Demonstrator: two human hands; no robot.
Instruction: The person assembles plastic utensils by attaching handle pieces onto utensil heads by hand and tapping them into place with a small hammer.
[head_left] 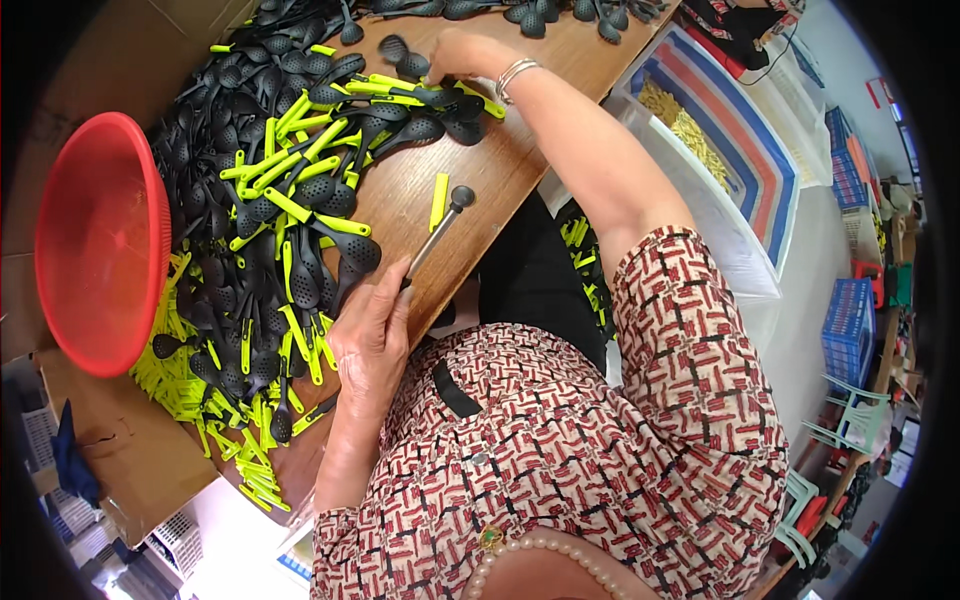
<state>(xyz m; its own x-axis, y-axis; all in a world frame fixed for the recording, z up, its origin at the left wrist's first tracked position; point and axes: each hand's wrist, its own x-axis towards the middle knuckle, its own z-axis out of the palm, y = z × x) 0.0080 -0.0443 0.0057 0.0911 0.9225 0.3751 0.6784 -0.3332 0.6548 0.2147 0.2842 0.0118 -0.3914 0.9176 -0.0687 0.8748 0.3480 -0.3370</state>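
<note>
My left hand [370, 335] is closed at the table's near edge around the black end of a slim metal rod with a round black knob [461, 197]. Beside the rod a loose lime-green handle [439, 202] lies on the wood. Out at the far side, my right hand [465, 57] has its fingers bent down and together at a black slotted spoon [411, 66]; the fingertips are partly hidden. Black spoons with lime-green handles [300, 165] lie heaped between the two hands, and under my right forearm rests a row of them.
A red plastic basin [105, 245] stands tilted at the left, next to a pile of loose green handles [165, 340] and black spoon heads [200, 130]. A cardboard box [130, 450] is at lower left. Right of the wooden table [510, 150], a striped-lined bin [745, 190] holds yellowish pieces.
</note>
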